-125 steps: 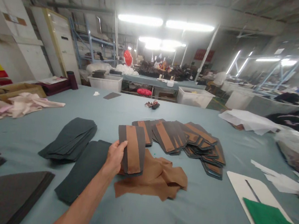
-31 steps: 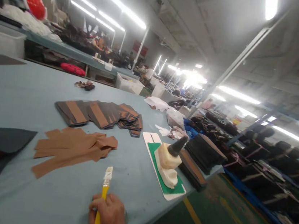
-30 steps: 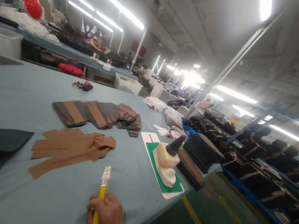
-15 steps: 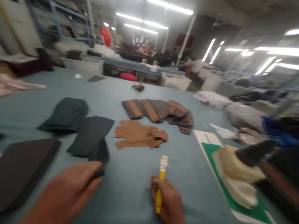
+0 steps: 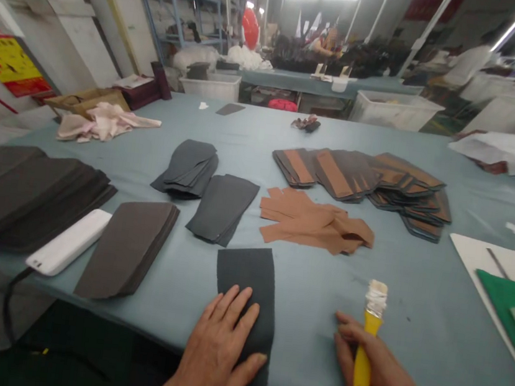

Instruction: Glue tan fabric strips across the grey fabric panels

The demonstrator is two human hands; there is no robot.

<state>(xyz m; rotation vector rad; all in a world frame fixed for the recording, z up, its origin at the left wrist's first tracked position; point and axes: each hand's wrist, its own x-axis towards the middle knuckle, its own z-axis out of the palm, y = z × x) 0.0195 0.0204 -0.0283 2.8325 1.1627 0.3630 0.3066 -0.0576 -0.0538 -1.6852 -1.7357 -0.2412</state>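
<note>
My left hand [image 5: 220, 345] lies with fingers spread on a dark grey-green piece [image 5: 252, 270] at the table's front edge. To the right, my right hand [image 5: 379, 371] holds a yellow-handled brush [image 5: 367, 350], its pale bristles pointing away from me. Beyond the hands is a loose heap of brown strips [image 5: 313, 222]. Two groups of dark green pieces [image 5: 222, 207] lie left of the strips. Behind them, fanned dark pieces with brown strips [image 5: 339, 172] spread to the right.
Dark brown stacks [image 5: 132, 240] and a white power bank-like device [image 5: 70, 242] with a black cable lie at left. A white board with green sheet [image 5: 511, 299] is at right. Pink cloth [image 5: 106, 121] lies far left. White bins [image 5: 392, 109] and people stand beyond the table [image 5: 168, 307].
The view has turned left. My left hand has moved onto a dark piece, which now lies flat under its spread fingers. The brush remains in my right hand.
</note>
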